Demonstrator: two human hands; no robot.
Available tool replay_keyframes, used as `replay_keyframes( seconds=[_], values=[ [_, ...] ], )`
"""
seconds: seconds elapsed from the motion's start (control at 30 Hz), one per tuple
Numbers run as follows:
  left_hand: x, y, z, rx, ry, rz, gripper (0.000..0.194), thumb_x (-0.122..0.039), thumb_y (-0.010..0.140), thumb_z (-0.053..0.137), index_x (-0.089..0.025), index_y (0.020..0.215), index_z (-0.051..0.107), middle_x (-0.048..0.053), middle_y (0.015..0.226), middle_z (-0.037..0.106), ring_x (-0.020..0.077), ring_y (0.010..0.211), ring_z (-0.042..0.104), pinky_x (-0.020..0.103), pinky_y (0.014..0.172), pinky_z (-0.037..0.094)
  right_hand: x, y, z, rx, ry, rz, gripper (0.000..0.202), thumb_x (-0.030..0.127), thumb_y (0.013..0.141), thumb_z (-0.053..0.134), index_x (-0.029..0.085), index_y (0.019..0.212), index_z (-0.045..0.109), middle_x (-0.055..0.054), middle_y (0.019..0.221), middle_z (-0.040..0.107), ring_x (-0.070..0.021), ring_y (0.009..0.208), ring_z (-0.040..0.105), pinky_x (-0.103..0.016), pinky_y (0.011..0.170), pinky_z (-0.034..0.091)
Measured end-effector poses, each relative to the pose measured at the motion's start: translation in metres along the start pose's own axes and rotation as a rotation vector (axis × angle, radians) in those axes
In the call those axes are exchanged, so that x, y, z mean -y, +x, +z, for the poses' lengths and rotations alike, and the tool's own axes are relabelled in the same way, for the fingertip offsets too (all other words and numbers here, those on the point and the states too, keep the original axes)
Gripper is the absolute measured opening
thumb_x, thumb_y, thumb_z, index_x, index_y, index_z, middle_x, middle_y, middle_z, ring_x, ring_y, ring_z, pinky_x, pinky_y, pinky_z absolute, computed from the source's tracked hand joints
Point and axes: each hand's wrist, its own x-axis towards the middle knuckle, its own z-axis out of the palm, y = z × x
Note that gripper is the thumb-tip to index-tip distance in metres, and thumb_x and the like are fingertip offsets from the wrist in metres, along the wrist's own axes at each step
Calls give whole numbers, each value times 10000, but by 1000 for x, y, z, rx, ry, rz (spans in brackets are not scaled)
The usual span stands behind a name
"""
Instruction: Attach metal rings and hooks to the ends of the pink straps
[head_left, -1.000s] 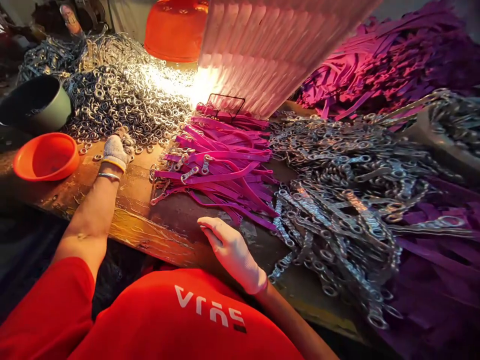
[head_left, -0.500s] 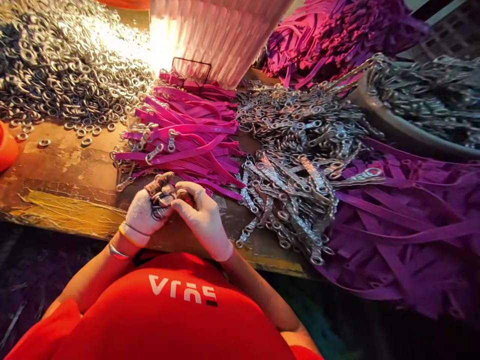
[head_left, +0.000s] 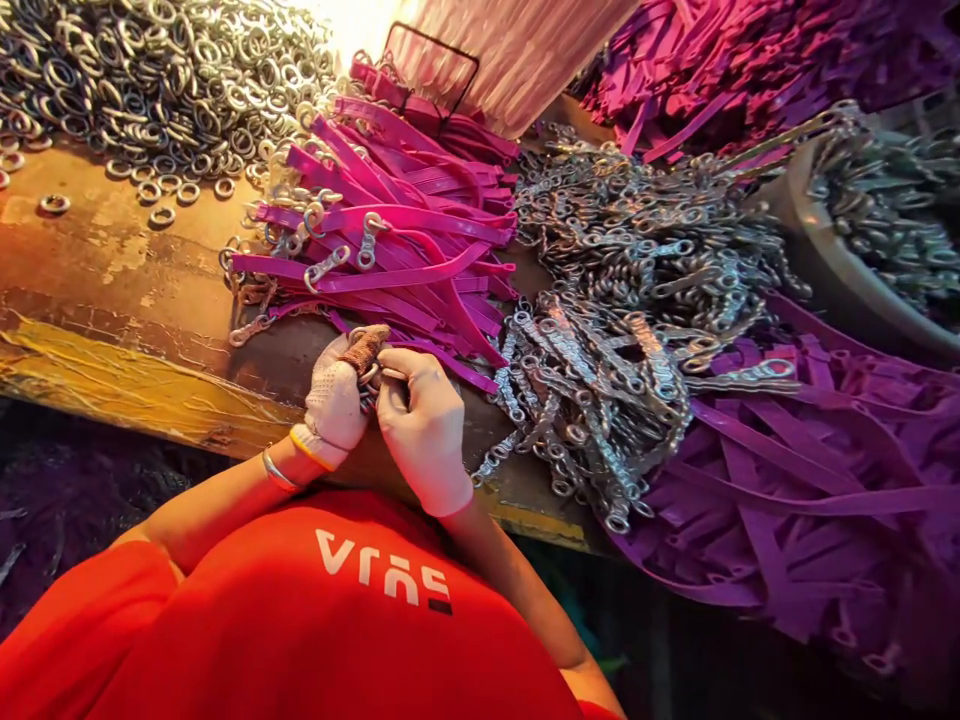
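My left hand, in a white dotted glove with brown wrapping on the fingers, is closed around several metal rings. Close against it, my right hand, in a smooth white glove, pinches one metal ring between thumb and forefinger; the fingers partly hide it. Just beyond both hands lies a stack of bright pink straps. Some of these straps carry rings and silver metal links at their left ends.
A large heap of loose rings covers the table's back left. Silver links lie piled right of the straps, near a tub of similar links. Purple straps hang over the right edge. A thin wire frame stands behind the pink straps.
Both hands have shifted slightly right, and the left has turned so its wrapped fingers cover more of the rings. The camera view has moved and tilted a little.
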Motion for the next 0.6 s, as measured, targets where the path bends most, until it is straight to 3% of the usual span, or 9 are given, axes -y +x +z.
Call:
replay_keyframes(
  seconds=[0.13, 0.3, 0.37, 0.5, 0.6],
  values=[
    [2, 4, -1, -40, -75, 65, 230, -287, 725, 670, -154, 907, 717, 28, 830, 704, 115, 701, 611, 217, 658, 480, -4, 5, 7, 25, 186, 172, 292, 96, 860, 517, 214, 1098, 638, -50, 1043, 706, -179, 953, 676, -339, 883, 553],
    [1, 14, -9, -36, -85, 191, 189, -307, 759, 663, -163, 877, 694, 35, 837, 698, 128, 746, 625, 222, 689, 490, 0, 11, 21, 19, 201, 51, 266, 116, 874, 501, 232, 1066, 644, -46, 1022, 682, -181, 976, 647, -359, 918, 535],
    [0, 20, -12, -85, -88, 161, 168, -305, 784, 661, -171, 885, 678, 36, 854, 696, 143, 775, 641, 242, 721, 509, 2, 17, 26, 50, 286, 102, 240, 141, 870, 514, 226, 1053, 642, -43, 1016, 685, -174, 951, 652, -346, 894, 547],
    [-10, 23, -19, -174, -37, 66, 77, -236, 812, 684, -178, 860, 672, 58, 890, 702, 193, 903, 663, 287, 832, 537, 1, 28, 32, 95, 447, 360, 184, 209, 823, 586, 201, 999, 639, -22, 943, 704, -157, 842, 666, -307, 802, 575],
    [-16, 21, -24, -148, 82, 102, 57, -159, 827, 657, -179, 858, 700, 70, 949, 712, 219, 1043, 644, 280, 916, 528, -2, 30, 35, 90, 410, 377, 194, 213, 812, 598, 200, 1001, 639, -21, 944, 703, -153, 833, 665, -294, 782, 574]
  ],
)
